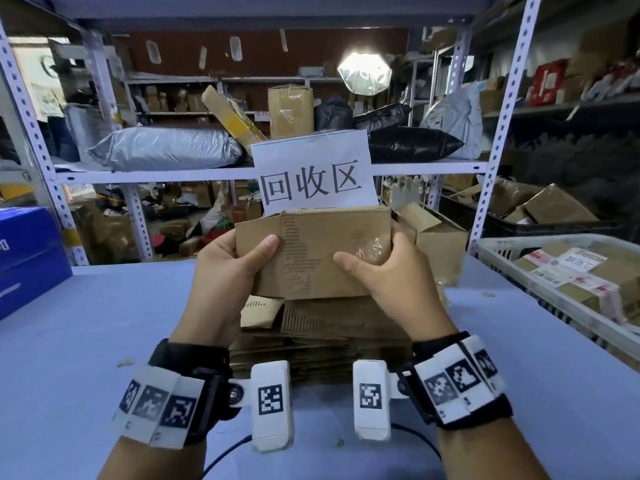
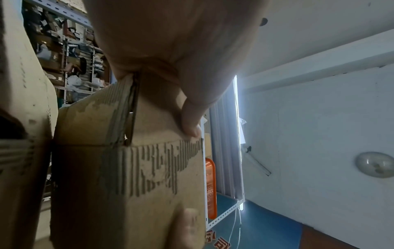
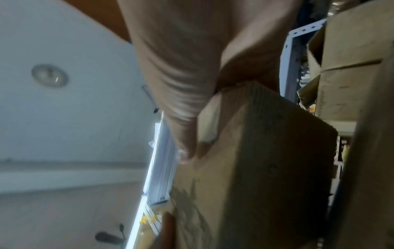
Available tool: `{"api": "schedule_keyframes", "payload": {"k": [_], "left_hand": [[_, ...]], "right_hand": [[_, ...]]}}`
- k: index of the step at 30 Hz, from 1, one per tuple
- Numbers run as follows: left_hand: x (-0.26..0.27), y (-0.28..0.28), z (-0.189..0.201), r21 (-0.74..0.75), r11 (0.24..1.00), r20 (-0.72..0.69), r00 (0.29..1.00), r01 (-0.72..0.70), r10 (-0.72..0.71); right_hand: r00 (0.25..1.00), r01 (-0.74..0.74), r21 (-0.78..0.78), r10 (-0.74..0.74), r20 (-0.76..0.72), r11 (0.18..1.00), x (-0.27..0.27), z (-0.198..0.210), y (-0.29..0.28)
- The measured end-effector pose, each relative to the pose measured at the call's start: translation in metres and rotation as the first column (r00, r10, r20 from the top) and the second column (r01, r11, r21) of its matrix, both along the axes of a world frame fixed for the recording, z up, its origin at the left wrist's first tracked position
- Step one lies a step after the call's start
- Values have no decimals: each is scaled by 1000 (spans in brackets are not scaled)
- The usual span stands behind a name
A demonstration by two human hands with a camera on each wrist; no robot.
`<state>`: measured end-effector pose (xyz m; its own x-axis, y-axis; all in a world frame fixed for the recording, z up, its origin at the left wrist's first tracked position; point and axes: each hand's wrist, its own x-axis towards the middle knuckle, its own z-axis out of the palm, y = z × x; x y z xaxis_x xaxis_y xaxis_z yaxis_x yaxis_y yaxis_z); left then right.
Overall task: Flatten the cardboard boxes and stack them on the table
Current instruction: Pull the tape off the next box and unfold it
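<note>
1. Both hands hold one cardboard box (image 1: 313,252) up in front of me, above the counter (image 1: 86,327).
2. My left hand (image 1: 228,271) grips the box's left end, thumb laid on the near face and the other fingers hidden behind it.
3. My right hand (image 1: 388,271) grips the right end the same way, thumb on the near face beside a patch of clear tape (image 1: 372,249).
4. From the left wrist view, the box (image 2: 127,176) shows a torn strip of bared corrugation and a seam gaping under my thumb (image 2: 192,118).
5. From the right wrist view, my thumb (image 3: 181,134) presses the box (image 3: 255,168) near its corner; this picture is blurred.
6. Directly below the held box lies a stack of flattened cardboard (image 1: 322,337) on the counter, between my wrists.
7. Behind the box stands a white paper sign (image 1: 313,171) with three large black characters.
8. At my right a white basket (image 1: 502,247) holds labelled parcels; at my left sits a blue box (image 1: 27,254).
</note>
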<state>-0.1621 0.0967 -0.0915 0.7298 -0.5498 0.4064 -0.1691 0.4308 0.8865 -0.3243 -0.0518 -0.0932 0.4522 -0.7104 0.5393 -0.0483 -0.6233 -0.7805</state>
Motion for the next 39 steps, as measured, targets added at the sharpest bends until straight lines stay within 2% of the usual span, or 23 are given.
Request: {"api": "schedule_keyframes", "payload": {"k": [3,7,15,21,26,33,37,39], "left_hand": [[-4,-2,-1,5,1000,-6,1000,24,-24],[-8,-5,0,-8,1000,18,999,28,-28],[-9,-8,4,-44,999,17,1000,1,0],[-10,-9,5,-45,998,-20,999,37,-38],[-11,-9,3,-33,999,-20,999,38,-38],[-10,-10,8,-58,998,-1,1000,-6,6],[-11,-11,10,-57,998,-19,1000,3,-4],[-12,-11,10,-52,999,-11,1000,-1,1]], "right_hand": [[991,115,-22,-113,78,993,4,-5,-1],[979,168,-40,-162,122,985,7,-10,-2],[955,260,-177,-226,193,949,3,-11,-8],[996,85,-168,-83,24,982,-1,-4,-9],[991,111,-108,-102,82,988,0,-5,-13],[978,202,-244,-182,101,948,-5,-1,-20],[994,109,-227,-106,25,968,-6,3,-15],[994,107,-187,-100,45,977,-3,1,-16]]}}
